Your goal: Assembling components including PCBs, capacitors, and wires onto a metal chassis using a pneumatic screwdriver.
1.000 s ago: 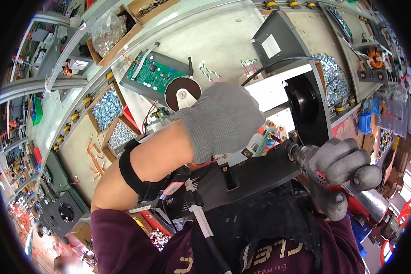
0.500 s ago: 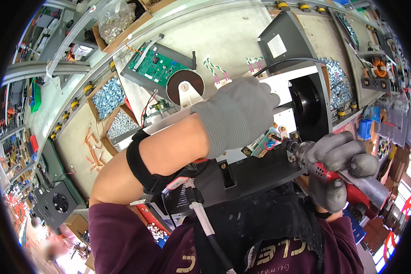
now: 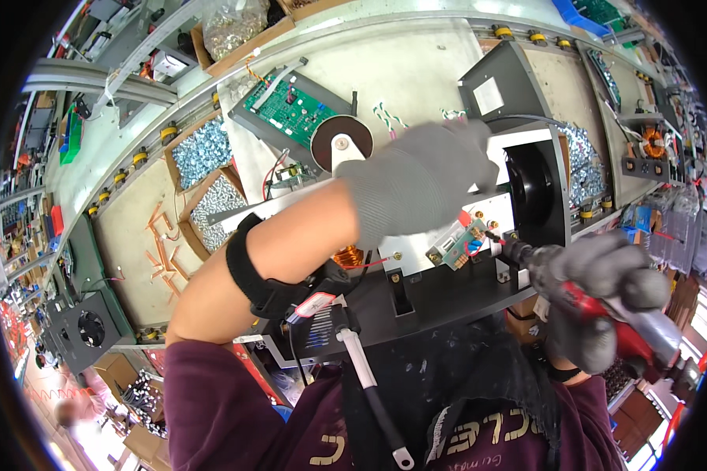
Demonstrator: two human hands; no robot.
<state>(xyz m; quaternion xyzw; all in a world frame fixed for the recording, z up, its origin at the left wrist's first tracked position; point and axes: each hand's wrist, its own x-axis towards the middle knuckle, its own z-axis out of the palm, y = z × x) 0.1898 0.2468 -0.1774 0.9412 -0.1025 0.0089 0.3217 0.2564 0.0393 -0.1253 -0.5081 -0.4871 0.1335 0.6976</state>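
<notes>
My right hand (image 3: 605, 294), in a grey glove, is wrapped around a red and grey power driver (image 3: 581, 298). Its bit points left at a small circuit board (image 3: 457, 247) in a black metal case (image 3: 440, 294); whether they touch is unclear. My gloved left hand (image 3: 428, 177) is over the case's upper edge, fingers bent downward and smeared by motion, so what they hold is hidden. A round black fan (image 3: 530, 180) sits at the case's right end. Below my left forearm, a copper coil (image 3: 347, 257) and a red wire (image 3: 369, 264) show.
Past the case lie a green circuit board (image 3: 294, 110) on a dark plate, a round coil with a white bracket (image 3: 342, 141) and a bent black panel (image 3: 504, 82). Boxes of screws (image 3: 202, 153) stand left, more bolts (image 3: 585, 169) right. Copper-coloured strips (image 3: 165, 247) lie further left.
My left hand has shifted slightly right and down relative to the case, uncovering more of the circuit board. The driver's tip has drawn slightly right and away from the board. The whole view has shifted a little.
</notes>
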